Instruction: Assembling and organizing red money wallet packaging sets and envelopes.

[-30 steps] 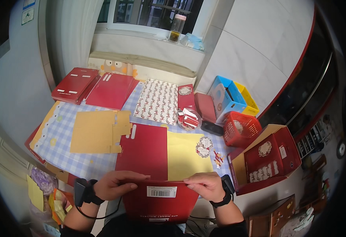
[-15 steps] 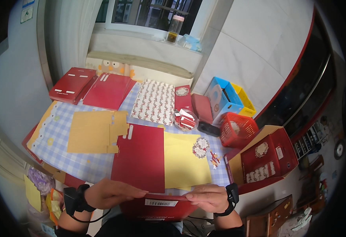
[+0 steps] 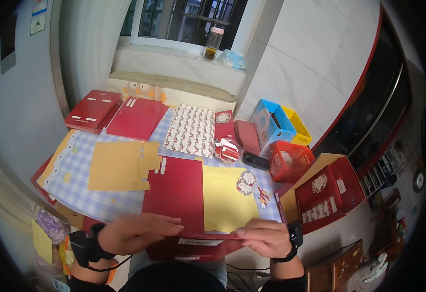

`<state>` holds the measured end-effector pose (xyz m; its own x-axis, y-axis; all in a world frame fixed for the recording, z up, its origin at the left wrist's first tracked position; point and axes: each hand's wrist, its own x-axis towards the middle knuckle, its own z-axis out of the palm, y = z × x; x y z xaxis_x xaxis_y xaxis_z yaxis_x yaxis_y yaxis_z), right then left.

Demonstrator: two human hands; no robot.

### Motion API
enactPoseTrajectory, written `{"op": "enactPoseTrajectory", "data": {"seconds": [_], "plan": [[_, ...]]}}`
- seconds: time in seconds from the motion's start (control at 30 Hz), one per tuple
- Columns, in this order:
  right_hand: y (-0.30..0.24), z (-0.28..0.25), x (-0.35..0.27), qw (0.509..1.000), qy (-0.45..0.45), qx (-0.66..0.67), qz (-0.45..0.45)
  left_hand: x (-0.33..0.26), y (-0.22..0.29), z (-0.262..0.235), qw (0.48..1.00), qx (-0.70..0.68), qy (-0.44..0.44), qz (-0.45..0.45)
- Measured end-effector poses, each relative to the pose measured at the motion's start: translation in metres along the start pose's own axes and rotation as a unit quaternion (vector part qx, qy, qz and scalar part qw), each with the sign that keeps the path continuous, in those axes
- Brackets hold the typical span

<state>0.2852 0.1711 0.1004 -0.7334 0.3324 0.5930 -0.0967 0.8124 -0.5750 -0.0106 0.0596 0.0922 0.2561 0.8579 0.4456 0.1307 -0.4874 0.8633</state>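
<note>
A dark red printed cardboard piece (image 3: 188, 250) with a white barcode label is at the table's near edge, in front of my body. My right hand (image 3: 264, 237) grips its right end, thumb and fingers pressed together at the edge. Over its left part lies my left hand (image 3: 140, 232), slightly blurred, fingers stretched out together. Just beyond, a flat dark red cardboard sheet (image 3: 176, 194) with white slots lies beside yellow sheets (image 3: 227, 209). Round wreath-patterned cutouts (image 3: 246, 183) rest on the yellow. Small red and orange bits (image 3: 262, 195) lie right of them.
Stacks of red cardboard (image 3: 94, 112) stand at the back left, near a tan cardboard sheet (image 3: 113, 165). A patterned sheet (image 3: 189, 130), a clear bowl (image 3: 228, 151), a red basket (image 3: 291, 160), blue and yellow bins (image 3: 273, 121) and an open red box (image 3: 320, 194) line the right.
My left hand has moved slightly left and lifted from its close hold on the piece's edge. My right hand has moved a little right. The barcode side now appears tilted more away.
</note>
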Motion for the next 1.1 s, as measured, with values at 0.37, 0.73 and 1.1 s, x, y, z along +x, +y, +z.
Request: {"op": "enactPoseTrajectory", "data": {"seconds": [0.37,0.73,1.1], "plan": [[-0.029,-0.006,0.016,0.910,0.127,-0.369,-0.140,-0.009,0.025,0.002,0.871,0.407,0.164,0.220],[0.073,0.072,-0.035,0.973,0.042,-0.222,0.052,-0.041,-0.107,0.032,0.943,0.291,0.160,0.003],[0.074,0.087,-0.034,0.958,0.012,-0.265,0.110,-0.032,-0.123,0.047,0.886,0.442,0.137,0.022]]}}
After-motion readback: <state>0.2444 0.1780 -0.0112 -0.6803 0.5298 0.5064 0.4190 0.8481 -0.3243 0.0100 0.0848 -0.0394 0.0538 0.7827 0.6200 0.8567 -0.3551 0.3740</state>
